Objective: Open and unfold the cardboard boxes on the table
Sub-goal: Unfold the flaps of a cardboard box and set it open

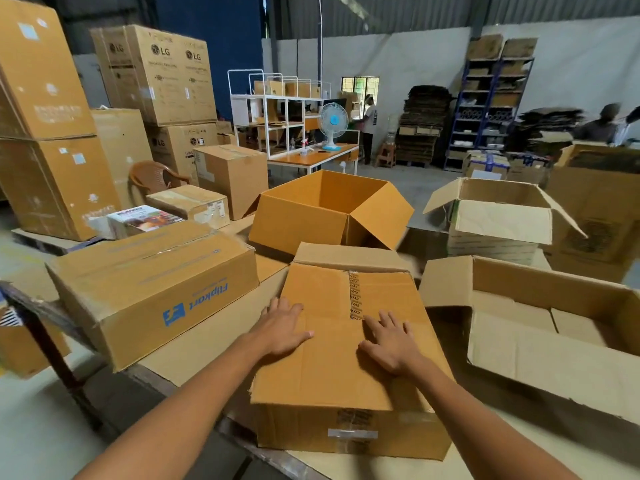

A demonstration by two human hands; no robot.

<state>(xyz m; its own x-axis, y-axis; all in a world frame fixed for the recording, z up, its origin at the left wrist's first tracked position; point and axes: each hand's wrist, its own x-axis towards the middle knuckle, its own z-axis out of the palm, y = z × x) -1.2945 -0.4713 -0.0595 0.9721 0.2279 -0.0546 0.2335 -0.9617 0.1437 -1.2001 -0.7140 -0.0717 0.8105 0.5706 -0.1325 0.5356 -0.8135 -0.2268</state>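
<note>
A brown cardboard box (332, 368) sits at the table's near edge, its top flaps closed, with a strip of printed tape along part of the seam. My left hand (285, 327) lies flat on the left flap, fingers spread. My right hand (391, 341) presses flat on the right flap just beside the tape. Behind it stands an open orange-brown box (304, 223) with its flaps up. A long open box (519, 362) lies to the right, and a closed Flipkart box (152, 289) to the left.
Another open pale box (502, 223) stands at the far right of the table. Large stacked LG cartons (156, 74) and a brown plastic chair (152, 174) fill the left. A white shelf desk with a fan (332, 124) and people stand farther back.
</note>
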